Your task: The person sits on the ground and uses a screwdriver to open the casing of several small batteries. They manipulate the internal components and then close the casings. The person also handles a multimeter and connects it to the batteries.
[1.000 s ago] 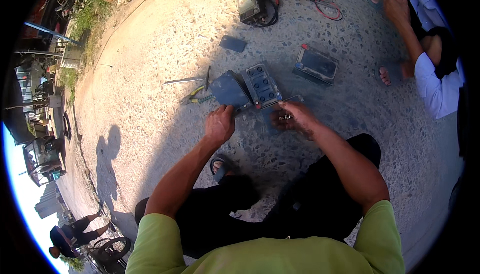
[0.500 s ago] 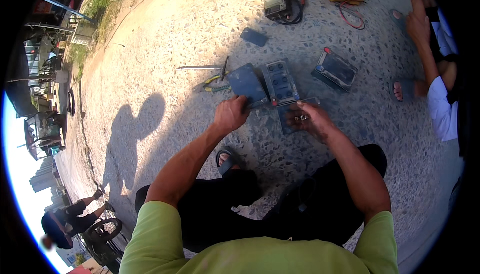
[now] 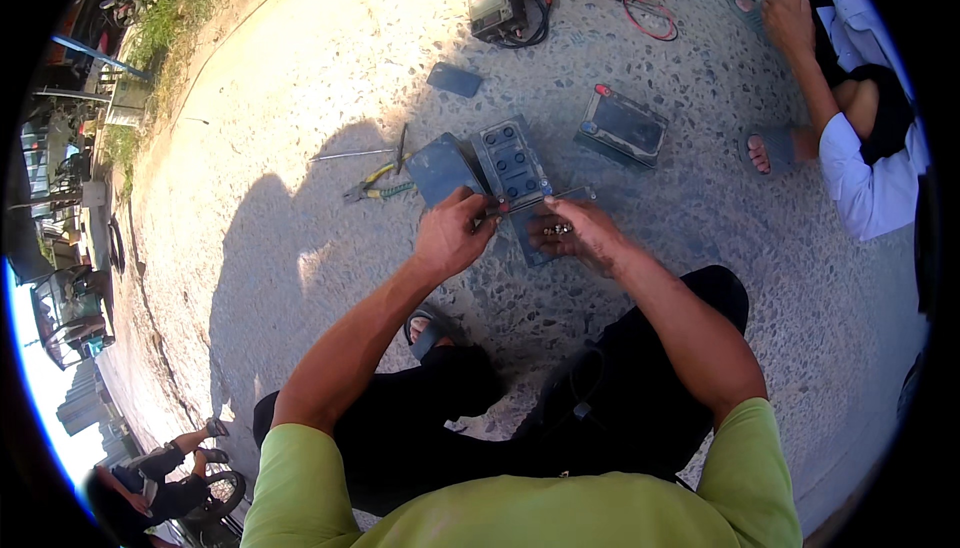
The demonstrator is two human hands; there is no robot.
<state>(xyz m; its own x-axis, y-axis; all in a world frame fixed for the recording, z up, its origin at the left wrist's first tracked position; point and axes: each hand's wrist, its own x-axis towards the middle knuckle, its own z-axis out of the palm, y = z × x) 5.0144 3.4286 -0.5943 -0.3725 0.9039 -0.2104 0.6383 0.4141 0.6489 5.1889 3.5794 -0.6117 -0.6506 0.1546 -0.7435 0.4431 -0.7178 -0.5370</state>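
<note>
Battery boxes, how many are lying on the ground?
2: one grey battery box sits just beyond the left hand and right hand; another battery box with a red cap lies farther right. More may be hidden.

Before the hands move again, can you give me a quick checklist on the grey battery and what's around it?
1. Left hand on the near edge of the grey battery: ok, fingers rest against it.
2. Right hand holding small metal pieces: ok, they sit in the fingers; what kind, cannot tell.
3. Battery lying flat on the concrete ground: ok.
4. Pliers within reach: ok, on the ground left of the battery, untouched.
5. Second battery apart from the work: ok, it lies off to the right.
6. Other person's foot away from the hands: ok, but it lies near the second battery.
</note>
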